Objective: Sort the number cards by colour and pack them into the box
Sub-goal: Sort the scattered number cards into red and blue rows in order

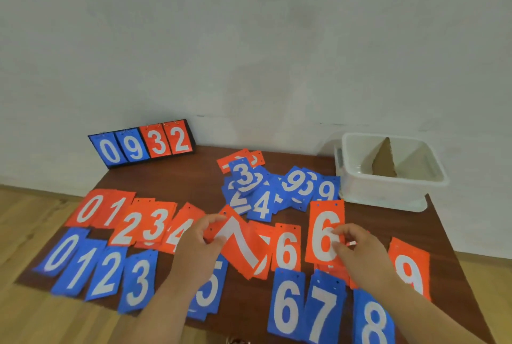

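Behind everything rises a pale wall [249, 38], and below it a dark brown worktop [177, 177] stands on a wooden floor [33, 221]. At the far right corner of the worktop sits a white plastic box [388, 191], open at the top, with a cardboard divider [383, 162] standing across its inside. At the far left corner a small scoreboard [141, 144] leans back, showing blue 0 and 9 and red 3 and 2.

Along the left side lie two overlapping rows: a red row [122, 219] reading 0 to 4 and, nearer the front edge, a blue row [91, 266] reading 0 to 3. A loose heap of blue cards [277, 188], with two red ones at its back, lies between the scoreboard and the box. Blue cards 6, 7 and 8 [322, 313] lie at the front edge, a red 9 card [410, 268] lies at the right, and a blue 5 card [207, 291] is partly hidden by the left forearm.

The left hand [194, 252] has its grip closed on a red 7 card [241, 244], pinched at one corner and tilted. The right hand [360, 252] pinches a red 6 card [325, 235] by its right edge, just beside another red 6 [286, 249] lying flat.
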`<state>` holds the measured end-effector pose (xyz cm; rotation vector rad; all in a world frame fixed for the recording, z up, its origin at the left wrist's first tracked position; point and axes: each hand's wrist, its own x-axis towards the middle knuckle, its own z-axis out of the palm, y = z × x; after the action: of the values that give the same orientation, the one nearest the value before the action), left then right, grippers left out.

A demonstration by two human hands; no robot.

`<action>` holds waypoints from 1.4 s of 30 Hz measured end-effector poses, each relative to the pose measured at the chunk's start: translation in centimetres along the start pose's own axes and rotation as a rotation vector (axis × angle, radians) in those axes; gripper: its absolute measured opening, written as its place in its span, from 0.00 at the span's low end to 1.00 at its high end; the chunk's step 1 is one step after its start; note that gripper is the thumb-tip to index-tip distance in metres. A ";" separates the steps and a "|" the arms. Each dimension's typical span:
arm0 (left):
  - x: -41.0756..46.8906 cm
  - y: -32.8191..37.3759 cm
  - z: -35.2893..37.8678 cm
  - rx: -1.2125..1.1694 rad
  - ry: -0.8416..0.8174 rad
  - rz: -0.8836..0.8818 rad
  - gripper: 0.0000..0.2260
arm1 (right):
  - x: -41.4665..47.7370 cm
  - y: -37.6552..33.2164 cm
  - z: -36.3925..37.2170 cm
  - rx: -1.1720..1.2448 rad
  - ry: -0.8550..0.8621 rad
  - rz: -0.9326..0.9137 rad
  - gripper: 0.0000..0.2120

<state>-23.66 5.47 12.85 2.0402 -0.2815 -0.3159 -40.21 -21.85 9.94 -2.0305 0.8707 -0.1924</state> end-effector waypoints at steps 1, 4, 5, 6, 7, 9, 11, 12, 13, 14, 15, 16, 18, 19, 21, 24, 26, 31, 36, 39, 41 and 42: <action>-0.1 -0.2 -0.4 -0.011 0.010 -0.004 0.17 | 0.2 0.1 0.4 -0.012 -0.013 -0.007 0.06; -0.3 -1.0 -1.4 0.003 0.034 -0.023 0.17 | 1.2 0.6 2.2 -0.050 -0.051 0.002 0.07; -0.2 -1.3 -1.8 0.021 0.036 -0.035 0.16 | 1.6 0.9 3.1 -0.070 -0.066 0.012 0.06; -0.1 -1.7 -2.0 0.044 0.035 -0.039 0.16 | 2.0 1.1 4.0 -0.085 -0.080 0.025 0.06; 0.1 -2.1 -2.4 0.057 0.033 -0.049 0.16 | 2.5 1.3 4.9 -0.090 -0.092 0.040 0.06; 0.8 -2.7 -3.0 0.059 0.013 -0.076 0.17 | 3.4 1.6 6.6 -0.087 -0.118 0.081 0.06; 1.8 -3.2 -3.6 0.075 -0.021 -0.090 0.17 | 4.4 1.9 8.2 -0.115 -0.153 0.120 0.06; 2.4 -3.5 -3.9 0.089 -0.038 -0.092 0.17 | 4.9 2.1 8.9 -0.133 -0.167 0.141 0.06; 3.0 -3.7 -4.0 0.102 -0.052 -0.089 0.16 | 5.2 2.2 9.6 -0.151 -0.178 0.162 0.05; 3.7 -3.9 -4.1 0.113 -0.066 -0.086 0.16 | 5.5 2.4 10.1 -0.169 -0.187 0.181 0.06; 4.4 -4.1 -4.2 0.126 -0.083 -0.089 0.16 | 5.8 2.5 10.5 -0.187 -0.194 0.195 0.07; 5.2 -4.4 -4.1 0.140 -0.103 -0.091 0.16 | 6.0 2.7 10.9 -0.204 -0.198 0.207 0.08; 6.4 -4.6 -3.8 0.165 -0.129 -0.079 0.16 | 5.9 2.7 11.0 -0.255 -0.210 0.215 0.09; 7.2 -4.8 -3.6 0.170 -0.147 -0.073 0.16 | 6.0 2.7 11.1 -0.296 -0.213 0.224 0.08; 8.9 -5.1 -2.6 0.164 -0.194 -0.081 0.16 | 5.9 2.2 10.8 -0.421 -0.211 0.230 0.07; 10.9 -4.9 -0.1 0.154 -0.324 -0.090 0.17 | 5.5 1.2 10.2 -0.420 -0.158 0.241 0.06; 11.8 -4.3 2.5 0.123 -0.442 -0.083 0.18 | 5.1 0.7 9.6 -0.276 -0.136 0.239 0.06; 12.5 -1.3 9.6 0.096 -0.650 -0.038 0.19 | 4.5 0.5 7.7 0.002 -0.127 0.217 0.06; 11.3 1.4 15.5 0.084 -0.745 0.029 0.18 | 4.8 2.0 5.2 0.004 -0.066 0.226 0.08; 11.4 1.7 17.2 0.110 -0.753 0.022 0.19 | 5.3 3.5 3.7 0.001 0.004 0.273 0.09; 12.2 1.4 17.5 0.187 -0.725 0.038 0.18 | 5.8 4.7 3.2 -0.019 0.021 0.310 0.09; 12.7 1.1 17.4 0.221 -0.695 0.038 0.19 | 6.0 5.4 3.2 -0.044 0.015 0.323 0.08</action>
<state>-17.72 -13.54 4.54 2.0726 -0.8069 -1.0071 -37.09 -25.55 2.71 -1.8978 1.2057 -0.0087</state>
